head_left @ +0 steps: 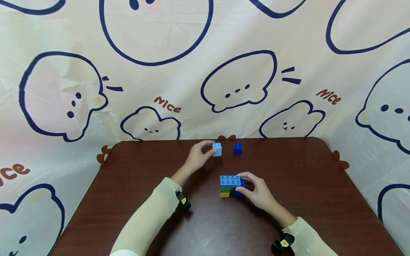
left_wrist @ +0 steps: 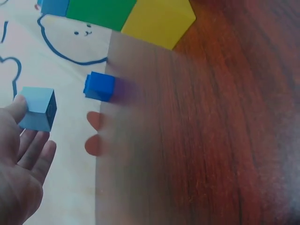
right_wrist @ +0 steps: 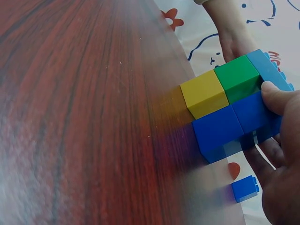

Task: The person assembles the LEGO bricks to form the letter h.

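The background is filled by a pale cloth backdrop (head_left: 153, 81), on which outlined animal faces and the word "Nice" are printed. Below it, the work is borne by a dark red-brown table (head_left: 205, 231), its wood grain dulled by a soft sheen. The block structure (head_left: 229, 182) is gripped at its right side by the right hand (head_left: 257, 192); two columns, one green over yellow and one dark blue, are bridged by a longer blue brick. By the left hand (head_left: 196, 156), a light blue brick (head_left: 217, 151) is pinched between thumb and fingers, studs up (seemingly raised off the tabletop). Near the table's far edge, a loose dark blue brick (head_left: 237, 148) is left untouched. The step in hand is judged to be the handling of the light blue brick while the structure is steadied; for its placing, aligned studs and even pressure are called for.
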Motion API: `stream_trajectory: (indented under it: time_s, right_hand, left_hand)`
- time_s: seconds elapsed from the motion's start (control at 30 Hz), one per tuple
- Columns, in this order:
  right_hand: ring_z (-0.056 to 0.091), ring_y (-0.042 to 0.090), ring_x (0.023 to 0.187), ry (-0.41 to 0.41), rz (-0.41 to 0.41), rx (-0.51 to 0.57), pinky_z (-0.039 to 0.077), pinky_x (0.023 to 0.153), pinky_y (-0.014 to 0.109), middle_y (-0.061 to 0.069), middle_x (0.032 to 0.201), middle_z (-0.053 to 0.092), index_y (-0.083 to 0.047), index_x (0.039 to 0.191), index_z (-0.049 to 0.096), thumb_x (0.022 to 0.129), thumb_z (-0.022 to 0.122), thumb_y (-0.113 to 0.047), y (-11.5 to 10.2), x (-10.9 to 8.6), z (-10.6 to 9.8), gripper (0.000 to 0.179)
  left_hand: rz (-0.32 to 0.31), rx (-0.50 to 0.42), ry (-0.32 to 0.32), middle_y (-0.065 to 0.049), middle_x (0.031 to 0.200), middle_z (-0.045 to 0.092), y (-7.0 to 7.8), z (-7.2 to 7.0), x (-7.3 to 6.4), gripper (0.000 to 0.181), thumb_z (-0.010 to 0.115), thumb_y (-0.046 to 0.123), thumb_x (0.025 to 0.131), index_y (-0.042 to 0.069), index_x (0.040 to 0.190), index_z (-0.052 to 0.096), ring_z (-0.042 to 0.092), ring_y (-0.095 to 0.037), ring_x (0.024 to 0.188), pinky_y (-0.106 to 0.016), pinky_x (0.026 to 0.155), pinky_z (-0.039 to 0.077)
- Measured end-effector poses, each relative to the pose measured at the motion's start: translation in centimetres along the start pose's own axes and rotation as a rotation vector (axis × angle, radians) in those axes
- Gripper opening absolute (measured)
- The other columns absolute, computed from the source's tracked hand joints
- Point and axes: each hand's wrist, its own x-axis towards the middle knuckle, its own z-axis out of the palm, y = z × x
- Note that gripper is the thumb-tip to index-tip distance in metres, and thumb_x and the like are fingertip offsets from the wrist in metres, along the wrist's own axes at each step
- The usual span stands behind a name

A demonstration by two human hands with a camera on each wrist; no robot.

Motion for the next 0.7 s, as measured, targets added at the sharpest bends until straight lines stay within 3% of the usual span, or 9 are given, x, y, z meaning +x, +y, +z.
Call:
stream_trajectory:
  time_s: [0.4, 0.7]
  right_hand:
    - [0.068, 0.018, 0.107, -0.004, -0.008, 0.007, 0.054, 0.095, 0.043, 0.001, 0.116, 0.073, -0.014, 0.121, 0.064, 0.09, 0.079, -0.016, 0.3, 0.0, 0.0, 0.034]
    - [0.068, 0.019, 0.108, -0.006, 0.014, 0.018, 0.054, 0.096, 0.045, 0.001, 0.116, 0.073, -0.014, 0.121, 0.064, 0.091, 0.078, -0.017, 0.4, 0.1, 0.1, 0.034]
  left_hand:
    - [0.111, -0.027, -0.006, -0.006, 0.113, 0.071, 2.1, -0.5, -1.5, 0.035, 0.074, 0.016, 0.095, 0.005, 0.128, 0.067, 0.066, -0.019, 0.099, -0.042, 0.087, 0.057]
    - [0.134, -0.059, -0.042, -0.003, 0.111, 0.071, 4.2, -1.0, -3.1, 0.036, 0.075, 0.015, 0.094, 0.009, 0.128, 0.068, 0.066, -0.022, 0.096, -0.04, 0.083, 0.057]
